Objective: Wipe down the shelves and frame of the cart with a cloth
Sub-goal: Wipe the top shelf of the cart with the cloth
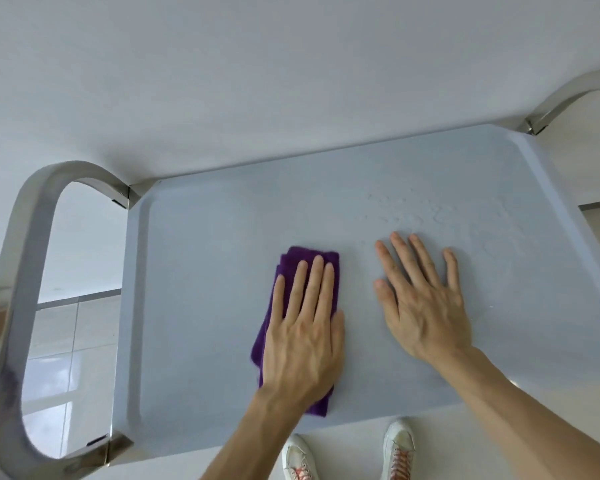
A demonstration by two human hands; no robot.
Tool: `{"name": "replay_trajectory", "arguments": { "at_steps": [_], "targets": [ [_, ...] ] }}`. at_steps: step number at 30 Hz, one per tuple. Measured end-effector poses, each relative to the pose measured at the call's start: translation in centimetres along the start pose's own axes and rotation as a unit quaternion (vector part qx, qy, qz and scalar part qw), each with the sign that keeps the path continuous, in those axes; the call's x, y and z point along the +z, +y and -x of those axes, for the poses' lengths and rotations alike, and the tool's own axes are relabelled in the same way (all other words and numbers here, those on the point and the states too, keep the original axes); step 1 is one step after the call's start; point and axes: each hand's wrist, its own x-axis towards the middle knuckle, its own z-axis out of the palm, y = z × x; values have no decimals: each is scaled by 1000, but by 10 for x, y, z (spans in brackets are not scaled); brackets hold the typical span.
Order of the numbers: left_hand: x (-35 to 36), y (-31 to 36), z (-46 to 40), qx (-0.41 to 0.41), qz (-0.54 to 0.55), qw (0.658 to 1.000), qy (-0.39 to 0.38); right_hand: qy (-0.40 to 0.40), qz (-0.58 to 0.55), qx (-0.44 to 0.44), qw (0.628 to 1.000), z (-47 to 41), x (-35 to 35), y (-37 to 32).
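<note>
Deep purple cloth (303,268) under the flat left hand (303,327), plain, no print on it. All round that hand, the shelf (222,237) runs pale blue-grey, and past the fingertips of the right hand (426,306) it's mottled with clear wet beads. Out beyond the cloth hand, the handle (25,258) gleams silver. Below the wrists, white shoes (397,452) with orange-red laces.

A pale grey cart shelf (205,271) bears a purple cloth (291,261) and water droplets (413,213).
</note>
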Motion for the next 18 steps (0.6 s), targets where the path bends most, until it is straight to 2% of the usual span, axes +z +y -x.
{"name": "replay_trajectory", "arguments": {
  "at_steps": [5, 9, 14, 18],
  "targets": [
    [-3, 3, 26, -26, -16, 1000, 0, 0, -13, -2, 1000, 0, -5, 0],
    [-6, 11, 23, -46, -22, 999, 3, -5, -86, -53, 995, 4, -13, 23],
    [0, 40, 18, -106, -24, 994, 17, -8, -24, -7, 1000, 13, -20, 85],
    [11, 86, -1, -102, -7, 995, 18, -30, -28, -6, 999, 11, -16, 84]
  ]
}}
